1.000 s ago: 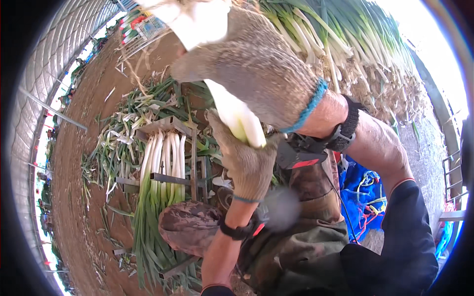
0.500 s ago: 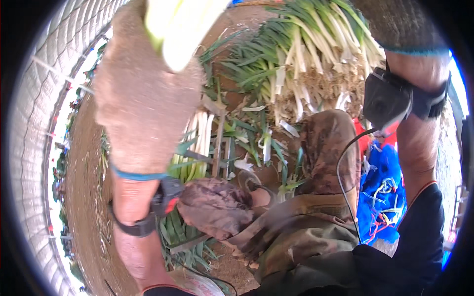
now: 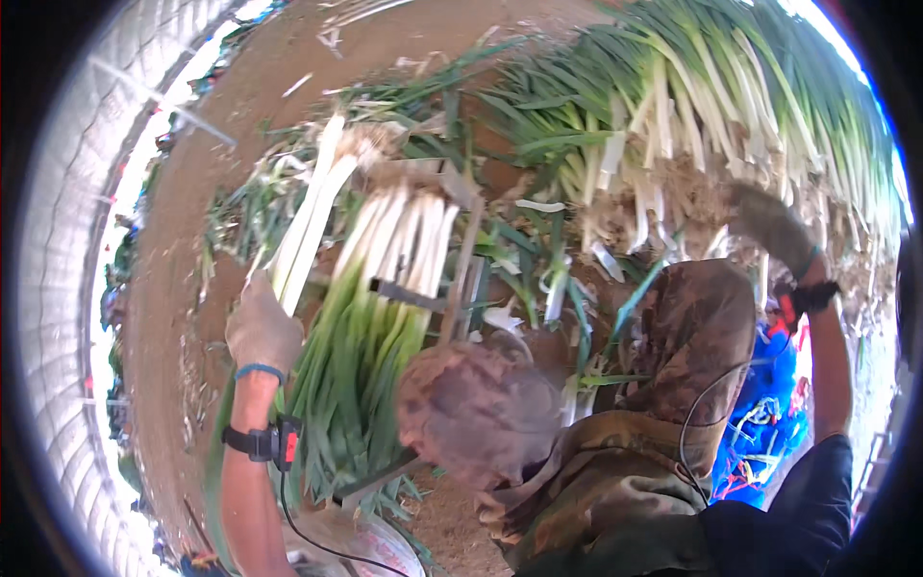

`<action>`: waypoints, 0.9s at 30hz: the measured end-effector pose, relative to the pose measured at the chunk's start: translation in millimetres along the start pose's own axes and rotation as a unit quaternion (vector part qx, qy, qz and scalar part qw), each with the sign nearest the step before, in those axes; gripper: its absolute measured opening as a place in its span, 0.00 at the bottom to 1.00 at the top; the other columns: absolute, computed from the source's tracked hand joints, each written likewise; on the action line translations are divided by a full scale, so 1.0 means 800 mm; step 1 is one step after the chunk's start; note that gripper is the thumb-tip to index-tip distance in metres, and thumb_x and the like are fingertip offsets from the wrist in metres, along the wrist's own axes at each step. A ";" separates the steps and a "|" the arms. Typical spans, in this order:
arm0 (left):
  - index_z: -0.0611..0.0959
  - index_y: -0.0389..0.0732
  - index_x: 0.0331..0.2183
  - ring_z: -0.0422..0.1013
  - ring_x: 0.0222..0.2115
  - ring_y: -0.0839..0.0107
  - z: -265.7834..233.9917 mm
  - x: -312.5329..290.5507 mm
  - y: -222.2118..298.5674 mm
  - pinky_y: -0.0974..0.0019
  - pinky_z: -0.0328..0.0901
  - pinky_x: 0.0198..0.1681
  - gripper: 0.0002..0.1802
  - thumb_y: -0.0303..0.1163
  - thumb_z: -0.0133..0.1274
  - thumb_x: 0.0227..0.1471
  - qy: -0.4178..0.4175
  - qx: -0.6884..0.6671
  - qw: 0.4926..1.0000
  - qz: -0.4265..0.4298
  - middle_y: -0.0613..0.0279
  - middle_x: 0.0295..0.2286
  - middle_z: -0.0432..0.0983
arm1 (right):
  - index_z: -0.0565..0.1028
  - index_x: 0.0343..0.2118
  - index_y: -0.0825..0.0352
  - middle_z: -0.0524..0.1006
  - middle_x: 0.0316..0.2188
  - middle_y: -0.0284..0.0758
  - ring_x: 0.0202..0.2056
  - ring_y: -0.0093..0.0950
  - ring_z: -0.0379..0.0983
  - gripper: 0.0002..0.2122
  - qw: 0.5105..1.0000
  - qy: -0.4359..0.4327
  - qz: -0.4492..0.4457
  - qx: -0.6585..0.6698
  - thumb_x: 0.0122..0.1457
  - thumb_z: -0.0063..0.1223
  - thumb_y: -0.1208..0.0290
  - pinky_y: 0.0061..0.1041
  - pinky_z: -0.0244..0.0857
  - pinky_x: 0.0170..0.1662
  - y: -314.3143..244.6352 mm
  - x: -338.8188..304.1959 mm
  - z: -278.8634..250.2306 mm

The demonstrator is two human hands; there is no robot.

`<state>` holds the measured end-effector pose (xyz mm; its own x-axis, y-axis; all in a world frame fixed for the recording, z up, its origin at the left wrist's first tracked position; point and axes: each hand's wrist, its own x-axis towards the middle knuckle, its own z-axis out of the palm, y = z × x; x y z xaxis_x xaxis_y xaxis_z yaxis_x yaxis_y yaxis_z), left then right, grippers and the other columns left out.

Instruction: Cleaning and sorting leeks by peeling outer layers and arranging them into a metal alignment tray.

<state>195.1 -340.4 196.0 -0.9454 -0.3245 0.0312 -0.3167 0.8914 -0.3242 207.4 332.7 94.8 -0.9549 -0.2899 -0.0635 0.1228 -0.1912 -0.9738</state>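
My left hand [image 3: 264, 327], in a light knitted glove, is closed round a couple of leeks [image 3: 312, 216]. Their white stems point up and away from me, and their green leaves trail down beside my forearm. Just right of them, a bundle of leeks [image 3: 389, 250] lies in a metal frame [image 3: 461, 260], stems at the far end. At the right, my right hand [image 3: 774, 229], in a darker glove, is at the root ends of a big heap of leeks [image 3: 711, 87]. Its fingers blur into the roots, so their grip is unclear.
Leaf trimmings [image 3: 269, 197] litter the brown ground [image 3: 173, 317] around the frame. My knees in camouflage trousers [image 3: 481, 409] sit between frame and heap. A blue bag [image 3: 764, 413] with coloured ties lies at my right. Cables run from the straps on both wrists.
Both hands have come down from close to the camera. The left now holds its leeks beside the bundle in the frame; the right has moved to the heap's root ends.
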 end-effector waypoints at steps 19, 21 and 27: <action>0.77 0.43 0.54 0.68 0.52 0.54 0.279 0.064 0.007 0.56 0.65 0.54 0.29 0.44 0.60 0.52 -0.114 -0.021 0.989 0.088 0.53 0.52 0.73 | 0.76 0.50 0.70 0.82 0.37 0.38 0.36 0.29 0.80 0.16 0.801 0.558 0.195 -0.101 0.62 0.57 0.67 0.27 0.74 0.38 0.252 -0.228 -0.135; 0.78 0.42 0.53 0.68 0.52 0.55 0.267 0.068 0.010 0.56 0.65 0.53 0.28 0.44 0.59 0.53 -0.110 -0.022 0.988 0.107 0.54 0.51 0.74 | 0.74 0.52 0.71 0.82 0.38 0.41 0.41 0.34 0.78 0.24 0.779 0.536 0.160 -0.284 0.57 0.61 0.61 0.31 0.72 0.40 0.264 -0.214 -0.176; 0.80 0.41 0.48 0.70 0.46 0.61 0.185 0.046 0.014 0.60 0.66 0.48 0.20 0.40 0.57 0.56 -0.001 -0.064 0.978 0.200 0.57 0.46 0.76 | 0.74 0.50 0.67 0.80 0.43 0.50 0.46 0.43 0.78 0.26 0.737 0.482 0.286 -0.377 0.54 0.59 0.52 0.38 0.70 0.46 0.201 -0.125 -0.204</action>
<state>168.0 -389.0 53.5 -0.9954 0.0579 -0.0758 0.0714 0.9792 -0.1897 278.6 484.0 -90.7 -0.5977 0.7504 -0.2821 0.7418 0.3842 -0.5497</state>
